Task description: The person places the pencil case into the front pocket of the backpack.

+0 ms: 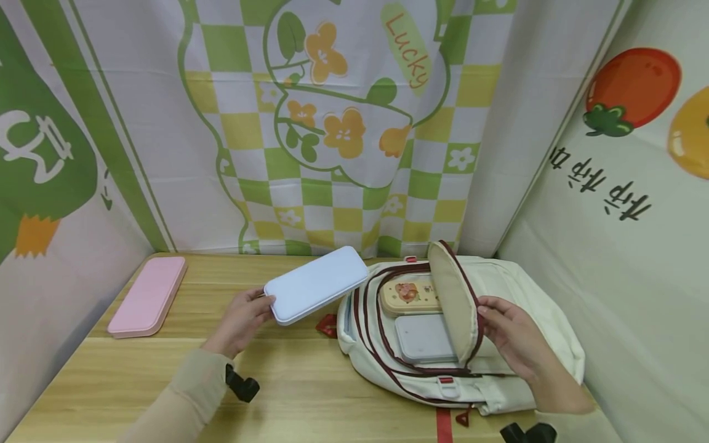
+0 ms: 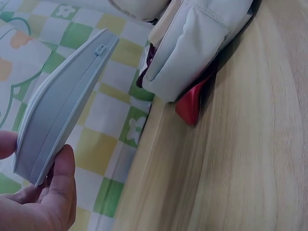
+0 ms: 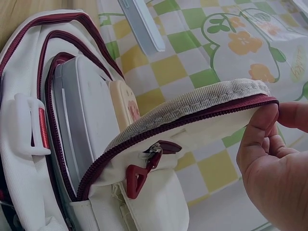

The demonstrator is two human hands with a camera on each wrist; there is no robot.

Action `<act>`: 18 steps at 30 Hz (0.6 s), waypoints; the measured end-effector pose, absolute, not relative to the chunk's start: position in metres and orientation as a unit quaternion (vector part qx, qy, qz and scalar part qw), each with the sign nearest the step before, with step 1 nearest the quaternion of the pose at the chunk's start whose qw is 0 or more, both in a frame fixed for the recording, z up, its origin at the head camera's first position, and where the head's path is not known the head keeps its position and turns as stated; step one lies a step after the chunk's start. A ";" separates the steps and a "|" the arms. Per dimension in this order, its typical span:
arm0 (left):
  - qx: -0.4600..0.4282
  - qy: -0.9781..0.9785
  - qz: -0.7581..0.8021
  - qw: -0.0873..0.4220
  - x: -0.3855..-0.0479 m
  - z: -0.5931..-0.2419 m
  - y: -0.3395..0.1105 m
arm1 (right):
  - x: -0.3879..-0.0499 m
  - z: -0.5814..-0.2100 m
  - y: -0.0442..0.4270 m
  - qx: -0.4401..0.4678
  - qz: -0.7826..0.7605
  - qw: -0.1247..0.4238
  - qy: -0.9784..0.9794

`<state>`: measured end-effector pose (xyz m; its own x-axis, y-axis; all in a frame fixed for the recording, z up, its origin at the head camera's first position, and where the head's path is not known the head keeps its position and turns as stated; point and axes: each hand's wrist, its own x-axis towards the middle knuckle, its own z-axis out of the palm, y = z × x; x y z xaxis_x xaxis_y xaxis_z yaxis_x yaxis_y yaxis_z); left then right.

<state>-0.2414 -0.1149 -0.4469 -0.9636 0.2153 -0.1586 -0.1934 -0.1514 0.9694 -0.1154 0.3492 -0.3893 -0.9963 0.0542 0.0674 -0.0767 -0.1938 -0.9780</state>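
A light blue pencil case (image 1: pixel 316 284) is pinched at its near left end by my left hand (image 1: pixel 244 320), raised over the table beside the backpack. In the left wrist view the case (image 2: pixel 65 106) is seen edge-on, with thumb and fingers on opposite sides. My right hand (image 1: pixel 512 332) pinches the edge of the front pocket flap (image 1: pixel 456 301) of a cream backpack (image 1: pixel 537 307) and holds it up. Inside that pocket lie a yellow case (image 1: pixel 396 296) with a printed picture and a whitish-grey case (image 1: pixel 423 338); the flap hides their right ends.
A pink case (image 1: pixel 148 295) lies at the table's left end. The wooden table (image 1: pixel 288 381) meets a patterned curtain (image 1: pixel 354 154) at the back and a printed cloth wall (image 1: pixel 620 246) on the right. A red zip pull (image 1: pixel 327 325) lies beside the backpack.
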 end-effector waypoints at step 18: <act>0.053 0.637 0.749 0.175 -0.235 -0.440 -0.083 | -0.116 -0.386 0.348 0.005 0.763 0.043 -0.645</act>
